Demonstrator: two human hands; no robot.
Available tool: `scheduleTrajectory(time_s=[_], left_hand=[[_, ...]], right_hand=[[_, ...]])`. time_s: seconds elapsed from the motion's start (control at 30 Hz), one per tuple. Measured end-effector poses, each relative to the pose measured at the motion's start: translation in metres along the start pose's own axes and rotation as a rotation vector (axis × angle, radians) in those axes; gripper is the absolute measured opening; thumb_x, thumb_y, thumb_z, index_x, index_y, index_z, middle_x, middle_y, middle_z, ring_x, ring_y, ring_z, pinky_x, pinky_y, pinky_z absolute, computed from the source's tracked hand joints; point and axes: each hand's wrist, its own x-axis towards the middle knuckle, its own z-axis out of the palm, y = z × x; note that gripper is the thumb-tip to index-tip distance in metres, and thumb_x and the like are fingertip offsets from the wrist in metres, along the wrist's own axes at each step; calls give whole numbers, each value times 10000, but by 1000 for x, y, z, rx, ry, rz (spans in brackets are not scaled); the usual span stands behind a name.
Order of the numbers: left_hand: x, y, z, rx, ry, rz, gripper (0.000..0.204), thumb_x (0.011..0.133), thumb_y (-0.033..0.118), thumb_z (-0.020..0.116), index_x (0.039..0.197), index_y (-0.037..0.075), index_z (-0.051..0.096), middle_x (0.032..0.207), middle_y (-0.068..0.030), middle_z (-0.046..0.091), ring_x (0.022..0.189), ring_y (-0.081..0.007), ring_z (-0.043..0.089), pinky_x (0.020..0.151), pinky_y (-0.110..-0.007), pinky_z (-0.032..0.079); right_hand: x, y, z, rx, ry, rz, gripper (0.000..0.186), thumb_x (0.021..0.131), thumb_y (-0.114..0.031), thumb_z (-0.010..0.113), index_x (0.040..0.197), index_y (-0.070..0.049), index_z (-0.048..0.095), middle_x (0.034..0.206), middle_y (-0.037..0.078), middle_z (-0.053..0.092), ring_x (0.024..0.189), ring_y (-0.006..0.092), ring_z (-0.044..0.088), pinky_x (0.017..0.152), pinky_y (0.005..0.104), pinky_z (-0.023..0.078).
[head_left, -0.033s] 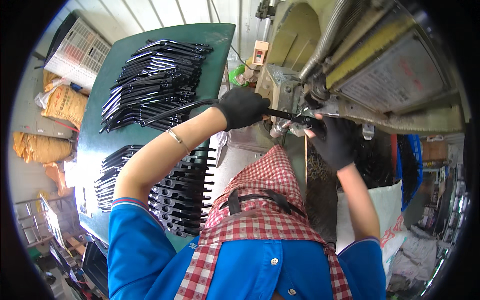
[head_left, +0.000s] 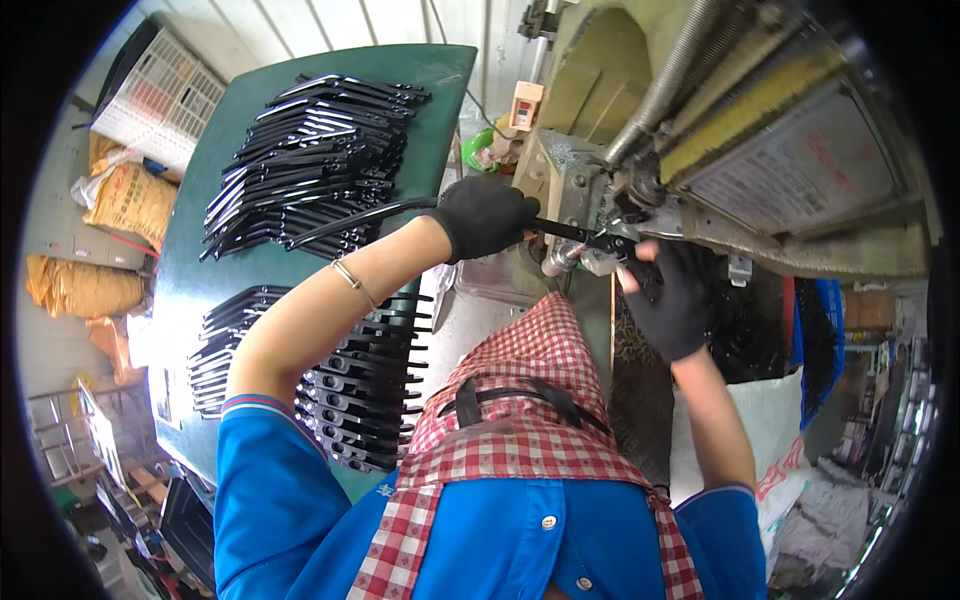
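My left hand [head_left: 487, 218], in a black glove, is closed around a long black bent rod [head_left: 375, 214]. The rod reaches left over the table, and its other end lies at the working point of a greenish machine [head_left: 572, 190]. Beside that end is my right hand [head_left: 675, 305], gloved with bare fingertips. Its thumb and forefinger are apart and slightly blurred, with nothing seen between them. Whether the fingertips still touch the rod's end is hard to make out.
A green table [head_left: 265, 95] on the left carries a heap of bent black rods [head_left: 310, 150] and a row of black parts with holes [head_left: 350, 400]. White sack [head_left: 740, 420] and blue-edged container [head_left: 822, 340] stand on the right. Yellow sacks [head_left: 130, 205] lie far left.
My right hand has drawn slightly down and away from the rod's end, its fingers spreading. My left hand and the rod stay in nearly the same place.
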Motion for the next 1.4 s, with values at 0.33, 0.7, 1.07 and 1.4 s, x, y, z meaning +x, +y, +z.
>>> scheduleTrajectory(time_s=[0.33, 0.7, 1.07, 1.4], left_hand=[[-12, -8, 0, -93, 56, 9, 323, 836, 376, 643, 1049, 143, 575, 870, -110, 635, 784, -339, 656, 658, -463, 507], [-58, 6, -24, -207, 136, 61, 305, 868, 186, 572, 1160, 261, 614, 821, -103, 668, 727, -327, 656, 636, -444, 513], [-309, -84, 83, -209, 106, -580, 300, 853, 192, 585, 1129, 119, 678, 1140, -120, 623, 1079, -324, 560, 885, -410, 476], [-264, -114, 82, 54, 262, -836, 346, 814, 187, 651, 1154, 135, 617, 1220, -101, 579, 1130, -344, 532, 929, -433, 458]], right_hand=[[-107, 139, 164, 238, -222, 470, 204, 800, -229, 677, 950, -90, 677, 921, 133, 679, 828, 292, 654, 765, 393, 509], [-74, 176, 207, -270, -684, 550, 317, 749, -370, 698, 903, -94, 718, 887, 160, 694, 823, 343, 671, 723, 427, 529], [-70, 149, 184, -99, -534, 502, 391, 804, -425, 612, 811, -44, 701, 804, 226, 654, 821, 413, 651, 668, 493, 490], [-50, 122, 118, 1122, -118, 965, 71, 912, -82, 574, 882, -33, 617, 777, 52, 613, 706, 223, 618, 678, 362, 503]])
